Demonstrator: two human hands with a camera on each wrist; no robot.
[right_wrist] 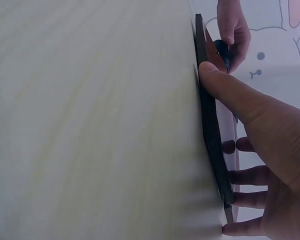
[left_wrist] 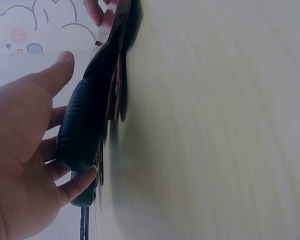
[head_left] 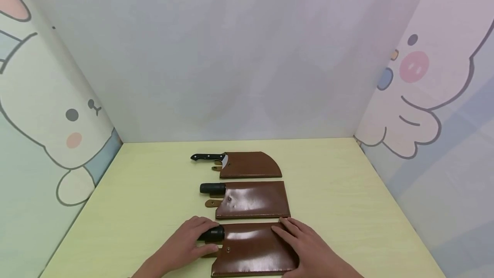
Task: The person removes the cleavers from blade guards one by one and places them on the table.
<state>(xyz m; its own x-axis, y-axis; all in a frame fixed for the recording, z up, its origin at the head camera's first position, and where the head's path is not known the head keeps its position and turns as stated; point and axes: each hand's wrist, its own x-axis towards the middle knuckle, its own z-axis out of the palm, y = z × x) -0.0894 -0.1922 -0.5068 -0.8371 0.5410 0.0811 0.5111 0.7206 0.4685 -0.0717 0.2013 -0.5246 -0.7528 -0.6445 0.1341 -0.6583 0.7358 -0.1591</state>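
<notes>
Nearest me lies a cleaver with a black handle (head_left: 214, 235), its blade hidden in a brown leather sheath (head_left: 251, 254). My left hand (head_left: 183, 243) is around that handle, fingers at its far side; in the left wrist view the thumb (left_wrist: 60, 75) stands apart from it. At the sheath's right end, my right hand (head_left: 308, 246) rests with fingers spread on its top and edge. The right thumb (right_wrist: 215, 75) touches the near edge in the right wrist view. A snap strap (head_left: 212, 252) is partly covered by my left thumb.
Behind it lies a second sheathed cleaver (head_left: 254, 198) with a black handle and loose strap. Farther back is a third knife in a curved brown sheath (head_left: 251, 164), with a riveted black handle (head_left: 208, 157). Cartoon-printed walls enclose the pale yellow table (head_left: 154, 183).
</notes>
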